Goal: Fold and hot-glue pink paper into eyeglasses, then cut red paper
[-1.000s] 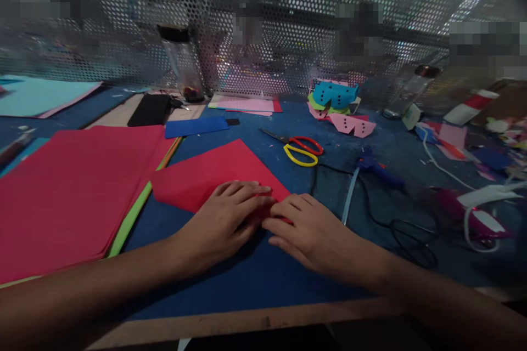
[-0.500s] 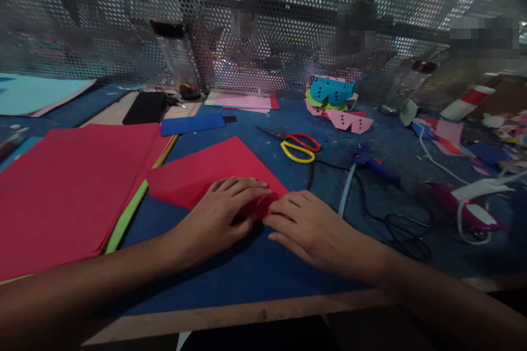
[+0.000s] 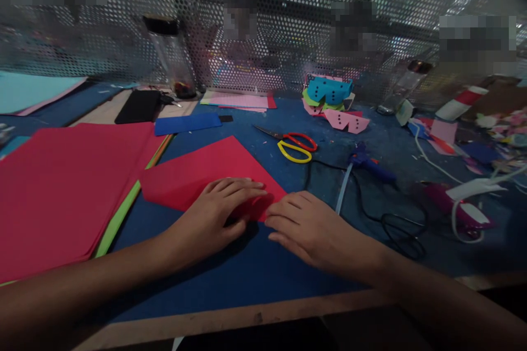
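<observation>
At the far left a stack of red paper (image 3: 61, 186) covers much of the counter (image 3: 247, 279), with a green sheet (image 3: 117, 219) showing along its right edge. Just right of that stack, apart from it by a narrow strip of bare blue surface, lies a single red sheet (image 3: 206, 164), turned at an angle so that one corner points toward the person.

The left hand (image 3: 214, 214) lies palm down on the near corner of this red sheet, fingers stretched out and pointing right, pressing rather than gripping. Under its fingertips the paper rises in a small hump. The right hand (image 3: 308, 225) is flat on the counter too, released, with its fingertips touching the near right edge of the sheet, just beside those of the left hand.

Behind the sheet, a blue strip (image 3: 187, 123) lies near its far corner. To the right, scissors (image 3: 294, 148) sit near the sheet's far right edge without touching it. Farther right are a glue gun (image 3: 368, 164) and a black cord (image 3: 395, 225) that loops close to the right wrist.

Bare blue surface lies between the hands and the counter's front edge. A perforated metal screen (image 3: 288, 22) closes the back.
</observation>
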`<state>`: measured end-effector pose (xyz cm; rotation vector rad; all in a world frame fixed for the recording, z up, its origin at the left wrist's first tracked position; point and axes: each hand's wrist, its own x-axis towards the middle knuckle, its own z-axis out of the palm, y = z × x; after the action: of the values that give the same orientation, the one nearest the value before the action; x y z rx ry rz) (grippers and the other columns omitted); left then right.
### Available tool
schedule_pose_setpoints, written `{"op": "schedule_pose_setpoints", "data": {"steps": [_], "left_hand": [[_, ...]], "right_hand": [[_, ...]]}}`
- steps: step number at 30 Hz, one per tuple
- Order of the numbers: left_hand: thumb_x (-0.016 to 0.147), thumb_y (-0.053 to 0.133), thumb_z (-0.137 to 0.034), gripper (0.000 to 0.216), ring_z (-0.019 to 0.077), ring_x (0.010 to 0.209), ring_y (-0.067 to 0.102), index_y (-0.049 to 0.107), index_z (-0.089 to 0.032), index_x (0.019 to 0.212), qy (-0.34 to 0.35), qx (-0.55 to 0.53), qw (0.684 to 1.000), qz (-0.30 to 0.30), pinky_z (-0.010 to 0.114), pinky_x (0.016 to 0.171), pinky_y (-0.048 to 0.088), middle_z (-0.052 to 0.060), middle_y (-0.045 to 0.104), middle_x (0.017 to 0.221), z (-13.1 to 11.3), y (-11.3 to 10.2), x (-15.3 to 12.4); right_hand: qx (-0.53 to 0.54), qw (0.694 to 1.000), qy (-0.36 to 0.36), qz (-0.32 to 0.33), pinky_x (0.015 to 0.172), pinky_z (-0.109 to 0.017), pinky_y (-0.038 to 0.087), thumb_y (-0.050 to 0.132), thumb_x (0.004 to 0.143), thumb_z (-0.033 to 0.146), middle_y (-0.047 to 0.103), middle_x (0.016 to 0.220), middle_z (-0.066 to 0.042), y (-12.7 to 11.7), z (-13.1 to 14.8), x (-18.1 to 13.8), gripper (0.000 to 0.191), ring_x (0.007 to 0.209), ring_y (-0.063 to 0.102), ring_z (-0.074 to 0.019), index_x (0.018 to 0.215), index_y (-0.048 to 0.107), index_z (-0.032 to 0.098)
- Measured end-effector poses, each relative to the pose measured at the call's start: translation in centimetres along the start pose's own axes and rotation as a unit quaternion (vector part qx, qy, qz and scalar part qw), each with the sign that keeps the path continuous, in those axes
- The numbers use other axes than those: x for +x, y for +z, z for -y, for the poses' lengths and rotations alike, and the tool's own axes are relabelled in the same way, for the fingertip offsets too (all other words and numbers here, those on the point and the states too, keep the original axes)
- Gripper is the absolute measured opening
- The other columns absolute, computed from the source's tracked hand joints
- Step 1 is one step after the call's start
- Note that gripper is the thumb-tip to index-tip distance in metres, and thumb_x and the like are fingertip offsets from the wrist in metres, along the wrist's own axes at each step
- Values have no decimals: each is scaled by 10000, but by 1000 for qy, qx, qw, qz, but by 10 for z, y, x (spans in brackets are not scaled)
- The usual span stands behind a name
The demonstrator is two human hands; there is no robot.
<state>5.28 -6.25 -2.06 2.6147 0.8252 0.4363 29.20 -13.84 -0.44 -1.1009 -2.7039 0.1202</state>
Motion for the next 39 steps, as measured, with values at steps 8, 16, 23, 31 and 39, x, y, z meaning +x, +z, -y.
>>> {"op": "schedule_pose_setpoints", "data": {"steps": [8,16,23,31,39], "left_hand": [[840,548,-93,619,250,1396,479,529,-328,1412,0,-13,1000,3,473,1147,366,-1,566,1506,4,1,-2],[849,547,-96,598,248,1394,485,545,-309,1407,-4,-21,1000,1,462,1156,385,13,569,1501,2,-4,-3],[854,555,-120,576,258,1400,473,548,-300,1401,-19,-7,1000,-3,495,1157,377,18,570,1496,7,-7,-5],[855,567,-152,636,283,1429,431,472,-311,1463,-44,7,999,-1,533,1170,354,32,506,1548,12,-14,-9],[860,584,-204,617,299,1458,394,472,-289,1460,-59,12,998,-1,548,1172,364,51,505,1542,19,-18,-12]], "right_hand": [[-6,1000,-8,-9,958,-403,446,433,1081,305,689,1239,-94,-1,-1,-2,304,1143,579,-227,1243,642,156],[-14,999,-12,-27,890,-384,472,481,1064,287,715,1173,-91,-3,-1,-3,268,1069,612,-215,1186,679,153],[1,1000,-7,-24,913,-379,482,474,1066,265,719,1204,-75,-5,-2,-4,270,1085,611,-218,1187,684,145],[4,1000,0,-19,883,-376,485,493,1059,278,718,1213,-92,-7,-3,-5,260,1092,609,-213,1168,691,149],[15,1000,-2,-19,897,-373,492,482,1067,279,715,1249,-68,-7,-4,-6,262,1105,615,-213,1164,686,147]]}}
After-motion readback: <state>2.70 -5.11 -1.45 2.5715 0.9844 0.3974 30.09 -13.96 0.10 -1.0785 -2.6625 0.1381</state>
